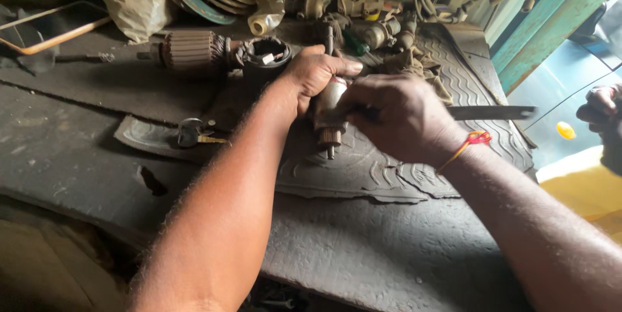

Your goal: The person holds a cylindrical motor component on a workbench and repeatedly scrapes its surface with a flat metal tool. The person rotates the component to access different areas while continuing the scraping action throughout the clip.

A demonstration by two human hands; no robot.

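A bunch of keys (193,134) lies on the dark bench (78,150), then the left hand (315,72) wraps tight around a small motor part (328,114) held above the wavy rubber mat (369,169), and the right hand (398,117) grips a flat metal blade (492,112) against it.

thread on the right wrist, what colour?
Red and orange twisted thread band around the wrist of the right hand; seen clearly in the head view.
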